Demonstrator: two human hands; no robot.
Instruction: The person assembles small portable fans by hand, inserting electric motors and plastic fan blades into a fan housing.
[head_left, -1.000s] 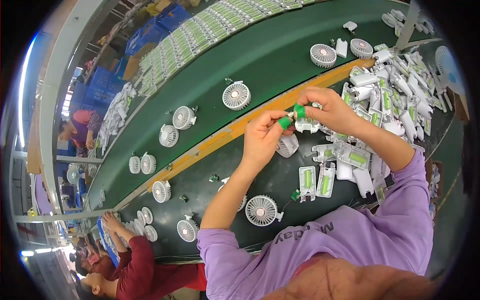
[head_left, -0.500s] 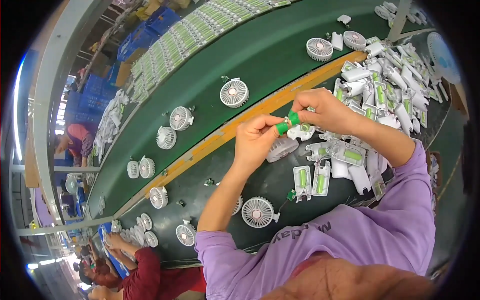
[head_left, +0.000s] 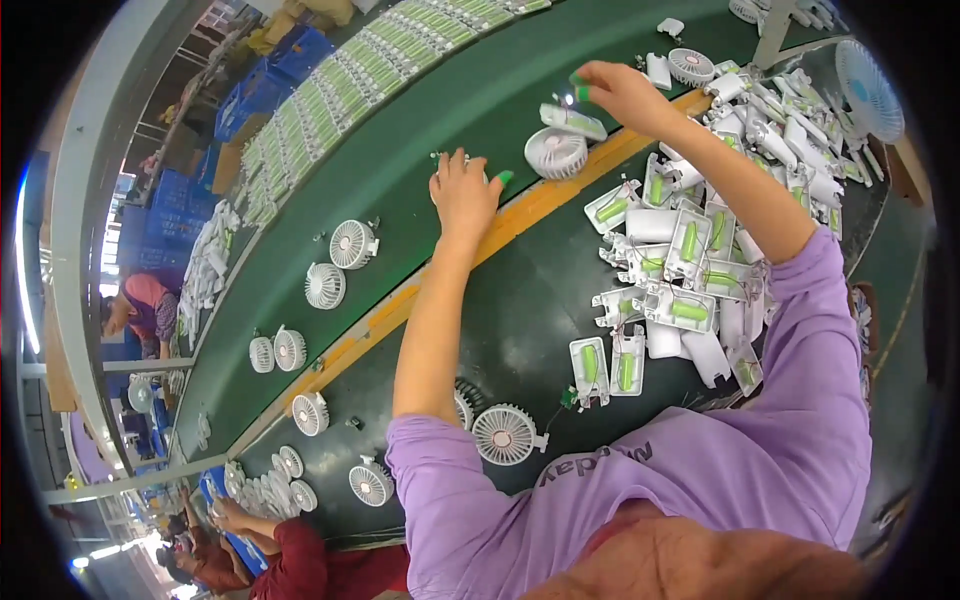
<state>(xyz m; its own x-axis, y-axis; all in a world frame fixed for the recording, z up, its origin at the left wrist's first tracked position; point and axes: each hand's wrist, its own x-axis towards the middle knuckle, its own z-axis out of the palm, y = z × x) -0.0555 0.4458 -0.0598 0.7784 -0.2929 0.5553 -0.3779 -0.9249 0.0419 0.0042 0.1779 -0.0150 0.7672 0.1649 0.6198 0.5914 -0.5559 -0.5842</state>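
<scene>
My right hand (head_left: 622, 95) reaches far out over the green conveyor belt (head_left: 420, 130), its green-capped fingertips pinching the top of a small white fan (head_left: 560, 140) whose round head lies on the belt by the yellow strip (head_left: 520, 210). My left hand (head_left: 465, 195) rests flat on the belt with fingers spread, one fingertip capped in green, next to a tiny loose part (head_left: 438, 156). It holds nothing.
A heap of white fan handles with green batteries (head_left: 690, 260) lies at my right. Several white fan heads (head_left: 352, 244) ride the belt; more sit on the dark table (head_left: 505, 433). Rows of green parts (head_left: 350, 80) line the far side. Another person (head_left: 290, 550) works at lower left.
Both hands were together near my chest working a small green-and-white piece. Now they have parted and stretched out onto the belt, the right one carrying the fan forward.
</scene>
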